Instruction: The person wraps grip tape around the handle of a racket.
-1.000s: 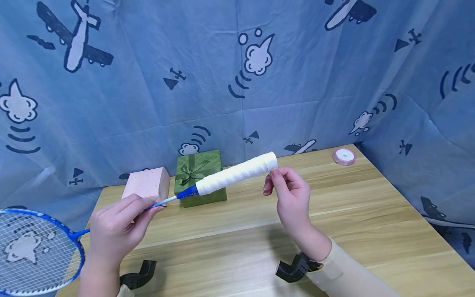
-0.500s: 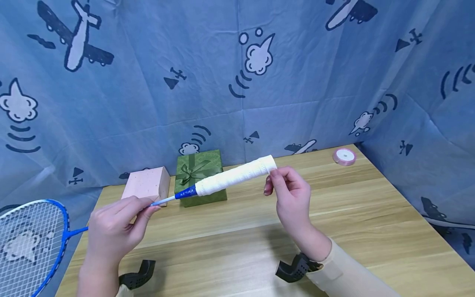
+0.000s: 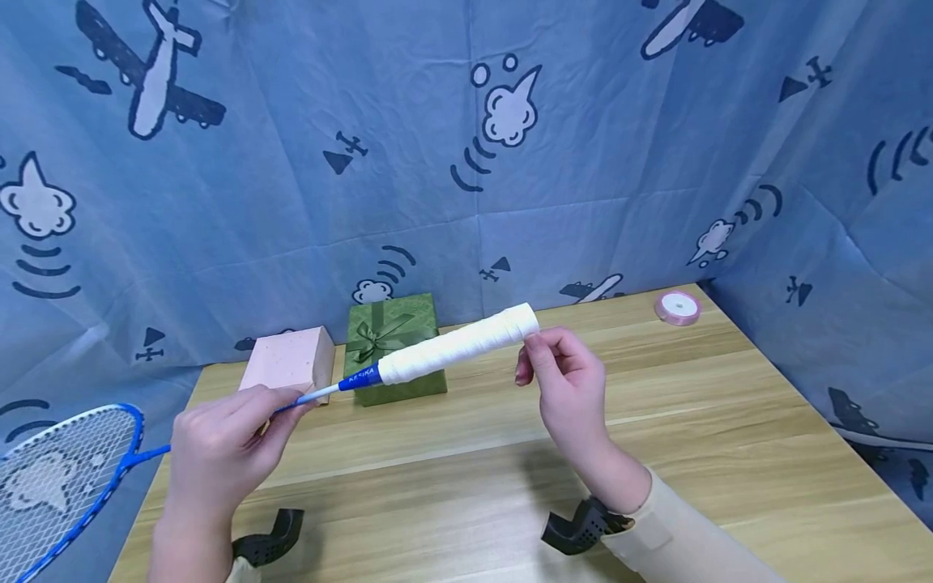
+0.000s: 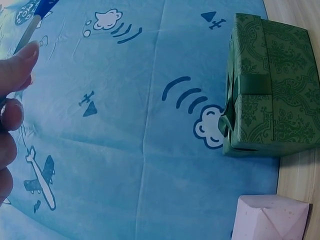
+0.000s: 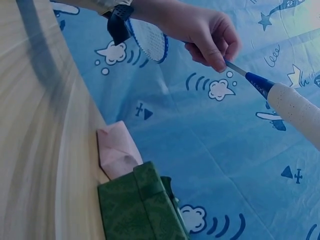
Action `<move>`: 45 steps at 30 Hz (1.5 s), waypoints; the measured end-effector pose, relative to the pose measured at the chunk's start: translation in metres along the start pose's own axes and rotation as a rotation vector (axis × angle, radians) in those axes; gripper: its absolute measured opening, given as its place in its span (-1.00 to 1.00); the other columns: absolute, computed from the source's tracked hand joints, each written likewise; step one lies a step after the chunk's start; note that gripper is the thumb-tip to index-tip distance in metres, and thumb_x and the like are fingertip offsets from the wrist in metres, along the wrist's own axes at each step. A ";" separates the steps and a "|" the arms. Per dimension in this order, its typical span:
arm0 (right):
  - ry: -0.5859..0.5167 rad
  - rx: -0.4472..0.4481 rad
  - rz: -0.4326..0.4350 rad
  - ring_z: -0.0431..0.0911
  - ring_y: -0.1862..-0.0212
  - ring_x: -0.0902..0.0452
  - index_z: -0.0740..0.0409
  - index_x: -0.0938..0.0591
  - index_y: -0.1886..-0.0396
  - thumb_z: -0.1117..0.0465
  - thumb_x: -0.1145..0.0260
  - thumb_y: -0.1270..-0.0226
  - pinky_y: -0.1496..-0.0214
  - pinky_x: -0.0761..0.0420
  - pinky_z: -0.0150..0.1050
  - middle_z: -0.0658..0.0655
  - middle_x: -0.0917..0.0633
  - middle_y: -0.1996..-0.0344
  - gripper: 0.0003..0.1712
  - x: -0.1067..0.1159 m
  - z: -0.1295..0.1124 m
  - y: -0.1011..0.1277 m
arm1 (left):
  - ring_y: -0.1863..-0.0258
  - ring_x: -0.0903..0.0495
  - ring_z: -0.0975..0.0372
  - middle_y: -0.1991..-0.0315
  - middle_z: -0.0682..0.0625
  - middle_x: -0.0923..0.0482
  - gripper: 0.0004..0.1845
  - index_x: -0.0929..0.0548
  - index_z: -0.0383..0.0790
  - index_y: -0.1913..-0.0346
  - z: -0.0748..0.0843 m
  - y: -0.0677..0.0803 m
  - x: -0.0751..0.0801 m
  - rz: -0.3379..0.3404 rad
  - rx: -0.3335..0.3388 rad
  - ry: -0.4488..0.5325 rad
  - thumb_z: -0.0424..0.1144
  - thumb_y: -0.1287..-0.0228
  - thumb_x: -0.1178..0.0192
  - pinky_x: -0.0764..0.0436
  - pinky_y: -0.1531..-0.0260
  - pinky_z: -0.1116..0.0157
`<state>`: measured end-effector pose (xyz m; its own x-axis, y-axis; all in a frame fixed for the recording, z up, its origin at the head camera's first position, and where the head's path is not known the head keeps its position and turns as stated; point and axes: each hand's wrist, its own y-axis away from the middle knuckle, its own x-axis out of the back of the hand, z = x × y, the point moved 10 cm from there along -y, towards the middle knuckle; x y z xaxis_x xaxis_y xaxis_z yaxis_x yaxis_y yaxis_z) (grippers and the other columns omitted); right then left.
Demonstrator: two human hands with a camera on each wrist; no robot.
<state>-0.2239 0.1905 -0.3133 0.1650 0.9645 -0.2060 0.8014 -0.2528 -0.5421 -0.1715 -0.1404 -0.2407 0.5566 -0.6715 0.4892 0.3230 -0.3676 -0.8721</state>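
Observation:
A blue-and-white badminton racket [image 3: 459,346] is held up above the table, its handle wrapped in white grip tape and angled up to the right. My left hand [image 3: 222,441] pinches the thin shaft between thumb and fingers, below the blue cone. Thumb and curled fingers of my right hand [image 3: 572,397] pinch at the lower edge of the handle's butt end; what lies between the fingertips is hidden. The strung head [image 3: 73,478] extends left, partly out of frame. In the right wrist view, my left hand [image 5: 212,40] grips the shaft beside the blue cone [image 5: 257,84].
On the wooden table [image 3: 437,502], a green gift box [image 3: 401,393] with a bow stands at the back beside a pale pink box [image 3: 284,360]. A pink ribbon roll [image 3: 678,308] lies at the back right corner. Blue printed cloth [image 3: 408,162] hangs behind.
The racket has turned about its shaft, so the head's face is angled differently. The handle has shifted slightly left and down. Both hands have kept nearly the same place.

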 end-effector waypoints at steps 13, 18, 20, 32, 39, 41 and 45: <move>-0.007 0.003 -0.011 -0.16 0.56 -0.53 0.49 -0.51 0.36 0.40 -0.19 -0.56 0.43 -0.63 -0.36 0.05 -0.62 0.60 -0.76 -0.001 0.000 0.000 | 0.69 -0.25 0.35 0.62 0.07 -0.56 -0.50 -0.74 -0.26 0.51 0.005 -0.005 0.006 0.079 -0.019 -0.030 0.03 -0.52 -0.21 -0.18 0.71 0.43; -0.007 0.000 -0.010 -0.16 0.56 -0.54 0.50 -0.52 0.34 0.40 -0.19 -0.56 0.43 -0.64 -0.36 0.05 -0.63 0.58 -0.76 -0.001 0.000 0.000 | 0.70 -0.15 0.46 0.64 0.11 -0.51 -0.51 -0.76 -0.26 0.47 0.008 -0.007 0.003 0.024 -0.020 0.002 0.03 -0.54 -0.19 -0.09 0.70 0.52; -0.020 0.002 -0.018 -0.16 0.55 -0.54 0.51 -0.51 0.33 0.41 -0.19 -0.56 0.42 -0.64 -0.36 0.05 -0.63 0.56 -0.78 -0.001 0.000 0.000 | 0.69 -0.14 0.48 0.64 0.13 -0.50 -0.52 -0.77 -0.25 0.44 0.008 -0.006 0.001 0.000 -0.012 0.009 0.04 -0.54 -0.18 -0.08 0.69 0.54; -0.059 0.032 -0.040 -0.14 0.52 -0.53 0.55 -0.47 0.29 0.44 -0.14 -0.57 0.41 -0.65 -0.35 0.10 -0.61 0.53 -0.79 -0.002 -0.002 0.002 | 0.67 -0.24 0.43 0.46 0.04 -0.62 -0.56 -0.76 -0.24 0.35 -0.007 0.005 -0.004 -0.066 0.057 -0.004 0.03 -0.54 -0.13 -0.23 0.67 0.52; -0.013 0.043 -0.016 -0.13 0.52 -0.53 0.52 -0.49 0.28 0.40 -0.13 -0.59 0.40 -0.65 -0.35 0.12 -0.60 0.52 -0.78 0.002 -0.004 0.001 | 0.64 -0.40 0.33 0.39 -0.06 -0.62 -0.53 -0.67 -0.28 0.48 -0.004 0.006 0.000 -0.029 0.039 0.004 -0.01 -0.54 -0.13 -0.40 0.60 0.53; -0.007 0.046 -0.012 -0.13 0.52 -0.52 0.52 -0.49 0.29 0.40 -0.13 -0.60 0.40 -0.65 -0.35 0.12 -0.60 0.53 -0.77 0.003 -0.005 0.001 | 0.63 -0.40 0.32 0.43 -0.05 -0.61 -0.50 -0.66 -0.29 0.52 -0.002 0.005 0.002 -0.008 0.029 0.012 0.00 -0.54 -0.14 -0.39 0.61 0.53; -0.003 0.037 0.007 -0.13 0.54 -0.53 0.52 -0.49 0.30 0.38 -0.14 -0.59 0.41 -0.65 -0.35 0.10 -0.61 0.54 -0.76 0.004 -0.005 0.000 | 0.67 -0.33 0.31 0.51 -0.04 -0.61 -0.48 -0.70 -0.30 0.54 0.003 0.001 0.005 0.033 0.000 0.006 0.01 -0.53 -0.19 -0.30 0.67 0.50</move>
<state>-0.2209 0.1953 -0.3102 0.1689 0.9625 -0.2121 0.7786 -0.2623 -0.5700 -0.1659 -0.1419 -0.2389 0.5622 -0.6873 0.4599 0.3041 -0.3454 -0.8878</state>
